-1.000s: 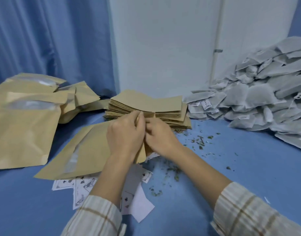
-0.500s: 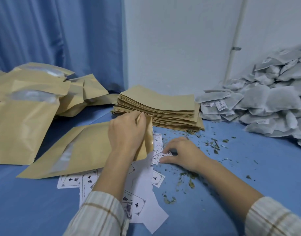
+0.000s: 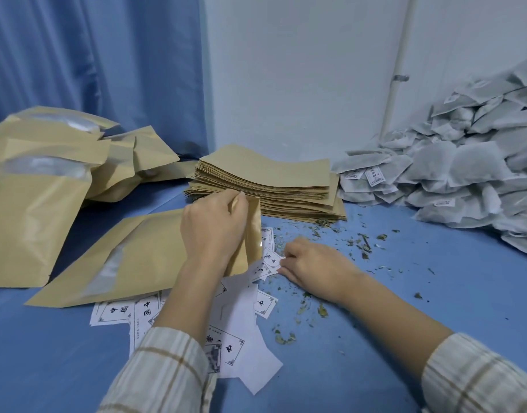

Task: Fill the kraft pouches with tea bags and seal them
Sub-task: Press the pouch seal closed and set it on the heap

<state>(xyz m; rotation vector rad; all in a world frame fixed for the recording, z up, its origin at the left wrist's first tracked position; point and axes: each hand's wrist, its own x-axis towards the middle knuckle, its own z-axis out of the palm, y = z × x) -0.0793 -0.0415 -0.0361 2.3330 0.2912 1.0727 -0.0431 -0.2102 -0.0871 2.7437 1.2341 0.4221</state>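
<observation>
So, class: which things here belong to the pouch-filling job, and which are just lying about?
Job: brown kraft pouch in left hand; flat kraft pouch stack; grey tea bag heap; printed white paper labels at right hand.
Lying about: loose green tea crumbs; blue curtain.

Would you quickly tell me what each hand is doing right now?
Left hand: grips the pouch at its mouth.
Right hand: pinches a paper label on the table.

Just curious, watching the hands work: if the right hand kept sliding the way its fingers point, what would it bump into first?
The right hand points left, fingers pinching a printed paper label. Going on, it would probably meet the open end of the kraft pouch held by the left hand, though depth is unclear.
</observation>
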